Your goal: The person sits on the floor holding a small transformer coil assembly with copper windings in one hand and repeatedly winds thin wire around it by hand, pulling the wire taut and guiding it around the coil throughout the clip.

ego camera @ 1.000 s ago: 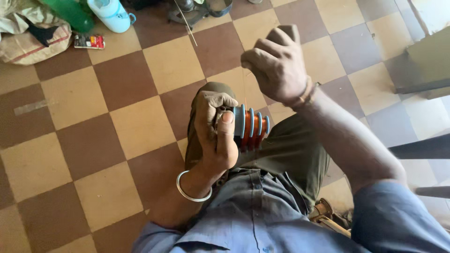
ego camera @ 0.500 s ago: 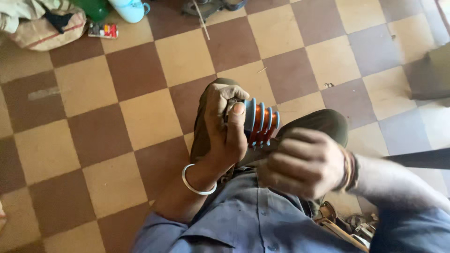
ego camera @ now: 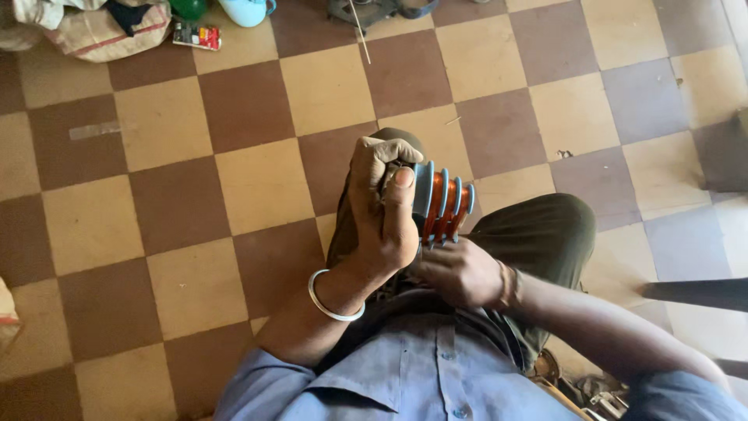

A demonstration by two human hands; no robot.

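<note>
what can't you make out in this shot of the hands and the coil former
Head view only:
- Near end of the coil former: covered by the left hand.
- Right hand fingertips: tucked under the former, so its grip is unclear.
- Bundle at the top left: cut by the frame edge.

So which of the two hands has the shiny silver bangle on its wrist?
The left hand, gripping the coil former with copper windings. The right hand, lower down under it, has a darker band instead.

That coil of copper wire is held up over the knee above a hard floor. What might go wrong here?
The left hand alone grips one end of the copper-wound bobbin, so it could slip and drop onto the tiled floor. The right hand is beneath the windings; a tug might loosen or snag the thin wire.
</note>
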